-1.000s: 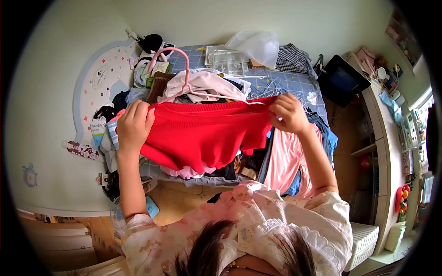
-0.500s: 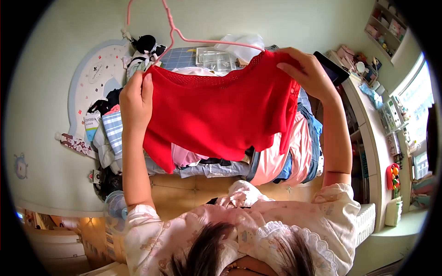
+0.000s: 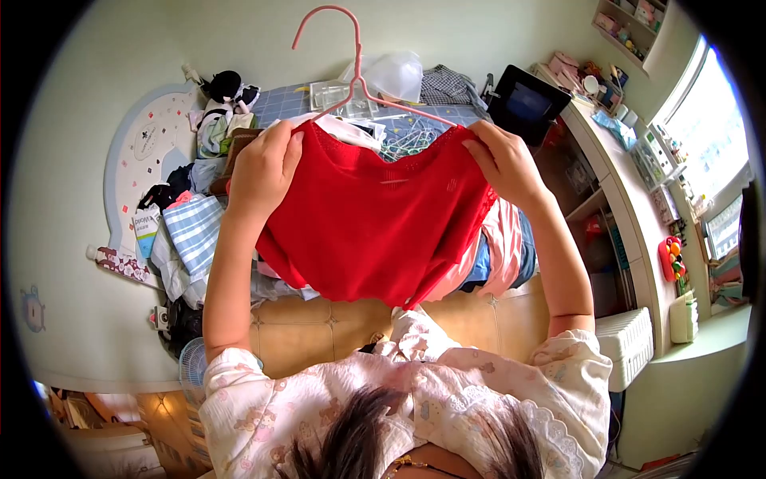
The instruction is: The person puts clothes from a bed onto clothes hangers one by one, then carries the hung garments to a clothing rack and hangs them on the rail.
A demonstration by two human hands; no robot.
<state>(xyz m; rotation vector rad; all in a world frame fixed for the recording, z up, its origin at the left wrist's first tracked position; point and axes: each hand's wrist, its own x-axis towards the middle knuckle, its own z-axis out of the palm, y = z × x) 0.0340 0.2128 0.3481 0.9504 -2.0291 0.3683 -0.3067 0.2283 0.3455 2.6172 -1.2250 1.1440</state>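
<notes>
My left hand (image 3: 263, 172) is closed in a pinch, thumb against curled fingers, on one shoulder of the red garment (image 3: 375, 215). My right hand (image 3: 504, 160) grips the opposite shoulder, with its thumb below and its fingers folded over the top. I cannot tell whether either grip also takes in an end of the pink hanger (image 3: 358, 57).

The garment lies directly between my hands, its neckline dipping in the middle, its body hanging down toward the wearer's lap. The hanger's long axis runs from side to side, from one hand to the other, almost in line with the garment's shoulders. Its neck rises between the hands, rather nearer the left one, and stands up beyond the neckline. The hook curves over toward the left side, its open end facing down. Both sloping arms of the hanger go to the neckline and out of sight there, one beside the left fingers, the other beside the right.

Farther out, past the neckline, a tangle of thin pale wires (image 3: 407, 142) rests on the bed (image 3: 279, 97). A blue-and-white striped cloth (image 3: 194, 231) lies outward of my left forearm, and pink fabric (image 3: 504, 239) shows between the garment and my right forearm.
</notes>
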